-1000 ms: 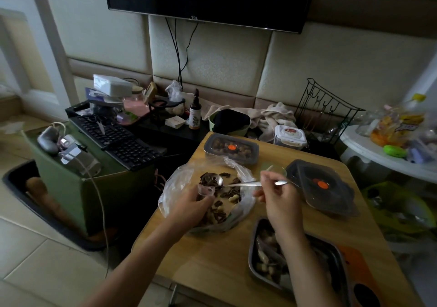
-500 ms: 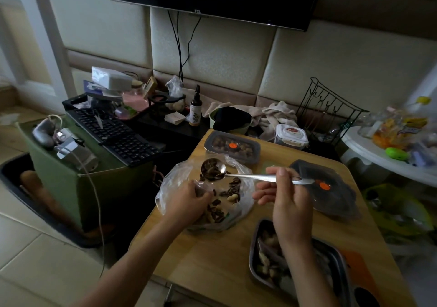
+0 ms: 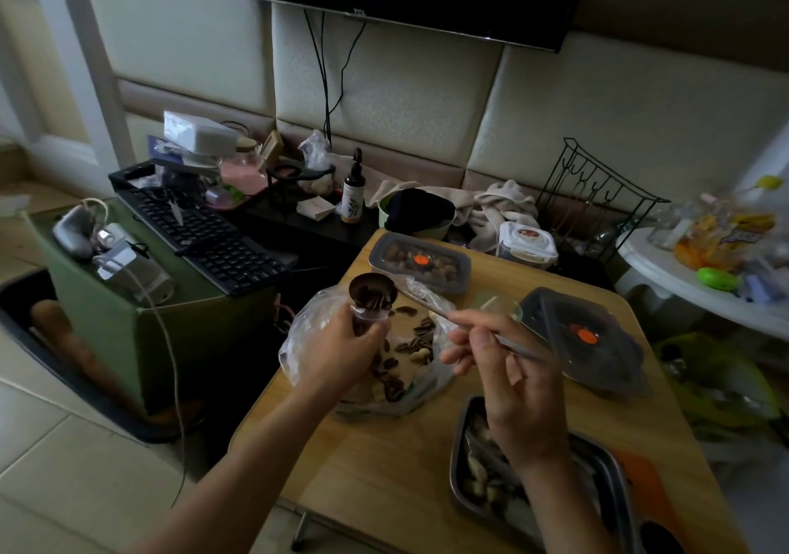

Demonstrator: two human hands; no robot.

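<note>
My right hand (image 3: 510, 376) pinches the handle of a metal spoon (image 3: 420, 299), whose bowl is tipped with dark nuts right above a small clear cup (image 3: 369, 318). My left hand (image 3: 341, 350) grips that cup and holds it above an open clear plastic bag (image 3: 299, 340) of mixed nuts lying on the wooden table (image 3: 384, 468). Pecans and pale nuts show inside the bag between my hands.
A metal tray (image 3: 459, 481) of nuts sits under my right wrist. A lidded grey container (image 3: 420, 261) stands at the table's far edge, a loose grey lid (image 3: 585, 335) to the right. Keyboard (image 3: 205, 233), bottle (image 3: 352, 192) and clutter lie left; a white side table (image 3: 683, 280) right.
The spoon rose out of the bag with a load of nuts and swung left over the cup. My left hand lifted the cup a little above the bag.
</note>
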